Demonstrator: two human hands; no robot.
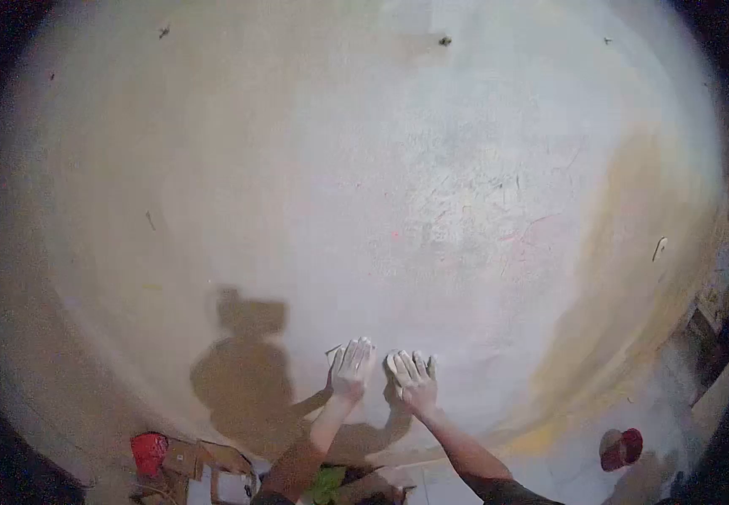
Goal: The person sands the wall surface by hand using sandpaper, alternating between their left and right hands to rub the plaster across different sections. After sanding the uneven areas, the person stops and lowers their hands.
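My left hand (351, 370) lies against a large pale wall (339, 210), fingers pointing up and dusted white. A pale, angular piece (331, 356) pokes out beyond its outer edge, pressed between hand and wall; its kind is too small to make out. Just to the right, my right hand (413, 380) rests on the same wall with its fingers stretched and somewhat spread, also whitened. Whatever may lie under that palm is hidden. A short gap separates the two hands.
The wall carries rough patches, marks and a yellowish area (609, 261) at right. Below left are a red object (149, 453) and cardboard boxes (181, 459). Something green (327, 484) lies between my arms. A dark red item (621, 449) is on the floor at lower right.
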